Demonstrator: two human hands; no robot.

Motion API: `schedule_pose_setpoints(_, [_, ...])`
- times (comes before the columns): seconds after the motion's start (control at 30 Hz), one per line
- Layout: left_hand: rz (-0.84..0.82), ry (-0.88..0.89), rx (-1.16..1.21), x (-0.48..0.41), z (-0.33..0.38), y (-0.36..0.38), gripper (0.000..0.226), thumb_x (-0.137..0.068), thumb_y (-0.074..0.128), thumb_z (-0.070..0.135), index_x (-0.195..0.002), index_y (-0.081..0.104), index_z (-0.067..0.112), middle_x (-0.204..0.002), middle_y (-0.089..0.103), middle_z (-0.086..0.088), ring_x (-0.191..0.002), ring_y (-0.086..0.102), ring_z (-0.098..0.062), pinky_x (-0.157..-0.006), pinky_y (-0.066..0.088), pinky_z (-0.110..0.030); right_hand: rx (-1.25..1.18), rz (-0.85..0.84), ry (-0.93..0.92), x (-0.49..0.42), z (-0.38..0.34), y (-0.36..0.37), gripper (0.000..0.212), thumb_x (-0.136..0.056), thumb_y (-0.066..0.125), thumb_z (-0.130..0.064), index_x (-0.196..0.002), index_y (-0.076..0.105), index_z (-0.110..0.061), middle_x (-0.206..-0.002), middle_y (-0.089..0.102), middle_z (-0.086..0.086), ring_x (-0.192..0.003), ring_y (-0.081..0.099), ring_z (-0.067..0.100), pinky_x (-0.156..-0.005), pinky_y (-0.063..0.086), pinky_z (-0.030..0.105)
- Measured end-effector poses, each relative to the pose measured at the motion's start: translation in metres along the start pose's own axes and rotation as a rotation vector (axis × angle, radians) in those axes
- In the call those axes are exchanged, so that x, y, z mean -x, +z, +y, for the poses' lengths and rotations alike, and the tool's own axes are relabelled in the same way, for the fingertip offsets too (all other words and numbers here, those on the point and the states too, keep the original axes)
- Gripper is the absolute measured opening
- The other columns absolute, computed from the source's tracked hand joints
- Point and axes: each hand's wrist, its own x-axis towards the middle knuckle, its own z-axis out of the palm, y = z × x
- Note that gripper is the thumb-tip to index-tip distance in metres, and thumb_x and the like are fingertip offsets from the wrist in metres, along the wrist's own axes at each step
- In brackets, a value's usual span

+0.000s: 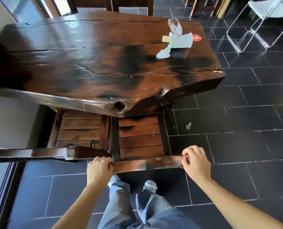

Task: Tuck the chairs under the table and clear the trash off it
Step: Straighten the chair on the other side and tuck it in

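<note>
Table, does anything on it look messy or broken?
Yes. A paper cup lies tipped over beside crumpled plastic near the table's far right corner, its near edge has a ragged hole, and a scrap sits on the floor.

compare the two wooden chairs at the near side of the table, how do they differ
The right chair is gripped at both ends of its top rail by the left hand and right hand; the left chair is untouched. The right chair's seat side bars look nearly black; the left chair's are reddish brown. Both have slatted wooden seats partly under the table, backs toward the person.
</note>
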Motion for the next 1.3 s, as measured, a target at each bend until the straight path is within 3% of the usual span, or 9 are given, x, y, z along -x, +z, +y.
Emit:
schedule_pose_setpoints(0.1, [0.151, 0.011, 0.094, 0.006, 0.001, 0.003, 0.025, -0.078, 0.055, 0.007, -0.077, 0.073, 0.023, -0.079, 0.071, 0.008, -0.082, 0.059, -0.025, -0.073, 0.04, -0.036, -0.013, 0.025, 0.006, 0.0, -0.003, 0.001, 0.017, -0.073, 0.071, -0.011, -0.076, 0.062, -0.025, -0.089, 0.056, -0.009, -0.092, 0.052, 0.016, -0.043, 0.028, 0.016])
schedule_pose_setpoints(0.17, [0.212, 0.029, 0.092, 0.008, 0.003, 0.004, 0.023, -0.072, 0.05, 0.011, -0.07, 0.07, 0.023, -0.072, 0.069, 0.01, -0.079, 0.06, -0.026, -0.071, 0.041, -0.037, -0.011, 0.018, 0.014, -0.002, -0.003, 0.0, 0.018, -0.074, 0.07, -0.01, -0.077, 0.064, -0.027, -0.091, 0.057, -0.011, -0.095, 0.052, 0.014, -0.042, 0.026, 0.014])
schedule_pose_setpoints(0.3, [0.214, 0.034, 0.148, 0.003, 0.002, 0.007, 0.018, -0.069, 0.05, 0.016, -0.066, 0.066, 0.024, -0.072, 0.069, 0.012, -0.076, 0.061, -0.024, -0.067, 0.044, -0.035, -0.012, -0.004, 0.023, -0.003, -0.002, 0.0, 0.02, -0.079, 0.07, -0.012, -0.089, 0.07, -0.029, -0.099, 0.06, -0.011, -0.101, 0.054, 0.014, -0.044, 0.044, 0.02])
schedule_pose_setpoints(0.53, [0.249, 0.029, 0.135, -0.024, 0.0, 0.003, 0.013, -0.065, 0.052, 0.016, -0.055, 0.057, 0.022, -0.056, 0.058, 0.008, -0.062, 0.049, -0.023, -0.056, 0.035, -0.029, 0.024, -0.015, 0.017, -0.026, -0.007, 0.002, 0.02, -0.078, 0.071, -0.012, -0.088, 0.073, -0.029, -0.1, 0.063, -0.008, -0.098, 0.057, 0.017, -0.049, 0.039, 0.016])
schedule_pose_setpoints(0.63, [0.277, 0.032, 0.13, -0.045, -0.001, -0.004, 0.013, -0.066, 0.052, 0.016, -0.056, 0.058, 0.02, -0.056, 0.057, 0.006, -0.06, 0.049, -0.024, -0.055, 0.034, -0.029, -0.001, -0.011, 0.014, -0.043, -0.016, 0.002, 0.018, -0.077, 0.071, -0.01, -0.082, 0.072, -0.027, -0.097, 0.063, -0.007, -0.096, 0.057, 0.017, -0.048, 0.042, 0.018])
schedule_pose_setpoints(0.8, [0.251, 0.065, 0.088, -0.052, -0.005, -0.006, 0.011, -0.065, 0.052, 0.017, -0.055, 0.056, 0.021, -0.055, 0.055, 0.006, -0.06, 0.05, -0.025, -0.054, 0.032, -0.027, 0.003, -0.013, 0.006, -0.047, -0.017, 0.005, 0.018, -0.074, 0.072, -0.009, -0.075, 0.07, -0.027, -0.092, 0.062, -0.007, -0.09, 0.056, 0.016, -0.046, 0.035, 0.013])
schedule_pose_setpoints(1.03, [0.167, 0.016, 0.085, -0.05, 0.002, -0.016, 0.014, -0.072, 0.061, 0.008, -0.062, 0.064, 0.016, -0.06, 0.061, 0.002, -0.067, 0.052, -0.029, -0.057, 0.04, -0.034, 0.023, -0.03, 0.044, -0.047, -0.02, 0.004, 0.011, -0.081, 0.066, -0.014, -0.078, 0.067, -0.025, -0.092, 0.057, -0.006, -0.091, 0.052, 0.016, -0.048, 0.034, 0.019])
schedule_pose_setpoints(1.17, [0.154, -0.011, 0.384, -0.049, -0.004, -0.026, 0.013, -0.084, 0.059, 0.014, -0.081, 0.069, 0.021, -0.079, 0.066, 0.003, -0.078, 0.059, -0.023, -0.071, 0.047, -0.035, 0.007, -0.117, 0.05, -0.047, -0.015, -0.001, 0.009, -0.089, 0.058, -0.024, -0.087, 0.067, -0.026, -0.095, 0.053, -0.006, -0.094, 0.047, 0.013, -0.053, 0.036, 0.021])
schedule_pose_setpoints(1.3, [0.323, -0.089, 0.518, -0.029, -0.044, -0.04, 0.017, -0.087, 0.056, 0.011, -0.095, 0.068, 0.019, -0.095, 0.066, 0.006, -0.088, 0.059, -0.018, -0.076, 0.048, -0.037, 0.062, -0.156, 0.067, -0.064, -0.026, -0.012, 0.025, -0.092, 0.05, -0.029, -0.084, 0.071, -0.018, -0.083, 0.057, 0.0, -0.083, 0.056, 0.021, -0.065, 0.045, 0.03])
